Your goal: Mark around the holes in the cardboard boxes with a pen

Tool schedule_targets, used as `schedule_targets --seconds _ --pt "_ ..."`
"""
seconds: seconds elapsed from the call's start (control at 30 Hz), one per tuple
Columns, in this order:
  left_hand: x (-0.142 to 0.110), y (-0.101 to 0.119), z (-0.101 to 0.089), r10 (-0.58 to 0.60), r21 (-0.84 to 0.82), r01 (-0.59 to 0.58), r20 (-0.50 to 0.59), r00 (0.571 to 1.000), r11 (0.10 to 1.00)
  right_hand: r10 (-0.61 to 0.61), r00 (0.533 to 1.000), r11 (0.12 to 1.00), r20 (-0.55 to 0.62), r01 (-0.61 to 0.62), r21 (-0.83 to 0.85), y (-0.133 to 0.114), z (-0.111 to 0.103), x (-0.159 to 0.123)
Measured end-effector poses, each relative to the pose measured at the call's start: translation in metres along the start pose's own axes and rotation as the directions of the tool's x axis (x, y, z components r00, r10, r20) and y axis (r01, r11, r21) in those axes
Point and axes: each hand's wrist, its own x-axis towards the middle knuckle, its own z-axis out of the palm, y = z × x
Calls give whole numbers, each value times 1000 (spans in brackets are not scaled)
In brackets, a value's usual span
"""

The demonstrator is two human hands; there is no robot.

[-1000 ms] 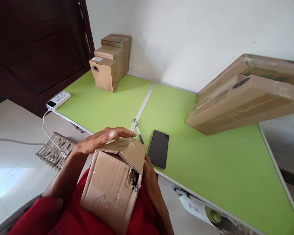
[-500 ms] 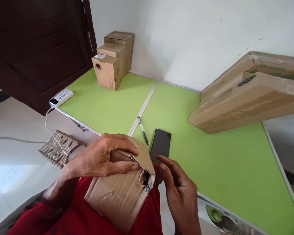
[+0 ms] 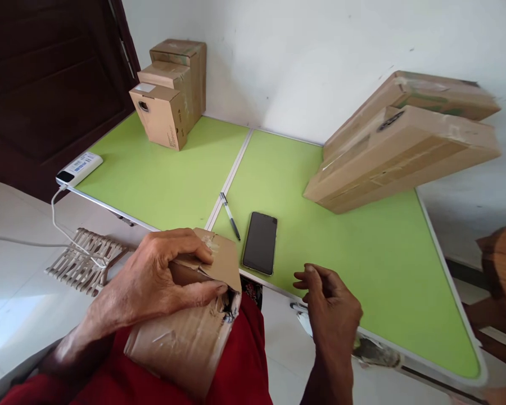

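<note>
My left hand (image 3: 156, 281) grips a cardboard box (image 3: 179, 351) that rests on my lap. Its thumb lies along the box's upper edge and the fingers reach over a raised flap. At the right corner of the box is a torn, dark hole with ragged edges. My right hand (image 3: 333, 309) is away from the box, over the front edge of the table. Its fingers are curled with thumb and fingertips together; whether anything small is between them I cannot make out. A phone (image 3: 260, 243) lies face up between the hands, with a pen (image 3: 230, 216) beside it.
On the green table (image 3: 164, 185), several cardboard boxes (image 3: 156, 118) stand at the back left and larger boxes (image 3: 396, 157) at the right. A white power bank (image 3: 80, 169) with a cable sits at the left edge. Below is a woven stool (image 3: 84, 261).
My right hand has moved from the box's torn corner out to the right. My left hand keeps its hold on the box. The view has shifted to the right.
</note>
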Motion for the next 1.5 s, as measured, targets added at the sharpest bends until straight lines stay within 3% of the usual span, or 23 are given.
schedule_targets --seconds 0.07,0.17,0.33,0.43,0.57,0.7,0.87,1.03,1.17,1.3,1.4,1.5 --pt "0 1 -1 -12 15 12 5 1000 1000 -21 999 1000 29 21 -13 3 6 3" --pt "0 5 0 -29 34 29 8 1000 999 -145 984 989 107 148 -19 -3 27 7" --pt "6 13 5 -50 11 50 -4 999 999 -324 879 926 350 370 -73 -31 86 18" --pt "9 17 7 -40 14 40 -3 999 999 -346 821 861 454 470 -193 -48 115 27" --pt "8 17 5 -9 68 8 25 1000 998 -296 783 773 546 533 -344 -60 128 38" --pt "6 15 4 -42 83 38 51 998 996 -250 776 737 579 541 -406 -64 132 46" --pt "8 20 8 -97 129 93 26 995 987 -252 794 801 553 492 -341 -62 134 52" --pt "8 25 11 -98 172 96 1 995 980 -278 819 934 501 352 -57 -55 121 49" --pt "9 26 12 -77 159 77 -8 997 984 -266 818 961 510 183 208 -53 97 35" --pt "8 24 11 -70 145 70 -10 998 987 -268 805 917 529 45 396 -55 73 18" --pt "7 20 9 -61 124 58 21 998 991 -305 787 792 536 -103 602 -57 61 11" --pt "6 16 6 -38 118 30 60 997 993 -359 811 705 462 -88 704 -57 54 4"
